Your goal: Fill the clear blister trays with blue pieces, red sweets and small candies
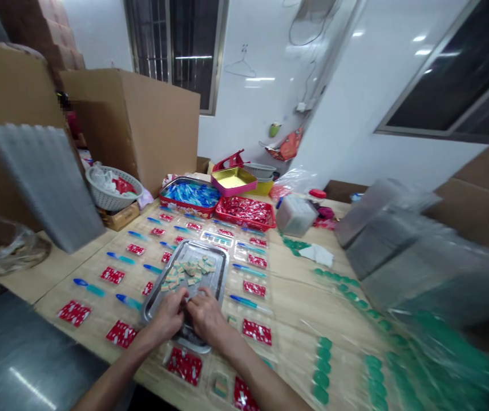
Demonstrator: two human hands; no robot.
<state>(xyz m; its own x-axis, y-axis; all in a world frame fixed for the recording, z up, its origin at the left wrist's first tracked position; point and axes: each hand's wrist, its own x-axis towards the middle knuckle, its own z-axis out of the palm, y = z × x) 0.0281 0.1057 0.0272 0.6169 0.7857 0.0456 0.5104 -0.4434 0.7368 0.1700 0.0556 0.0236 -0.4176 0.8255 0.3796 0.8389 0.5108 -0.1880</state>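
Note:
My left hand [171, 312] and my right hand [205, 314] are close together over the near half of a metal tray [219, 279]. The fingers of both are bent and closed, and whatever lies between them is hidden. Small striped blocks [203, 265] in pale orange and green lie loosely heaped in the tray's far half, just beyond my fingertips. Beneath and around the tray are clear plastic trays with red patterned packets [257, 331] and blue pen-like sticks [244, 301] in their compartments. One striped block [221, 385] sits in a compartment near the front edge.
At the back stand a tin of blue sticks [193, 194] and a red basket [244, 211] of red packets. Green discs [322, 365] lie in rows at right, near stacked clear plastic trays [398, 245]. Cardboard boxes [158, 125] and a white basket [113, 197] are left.

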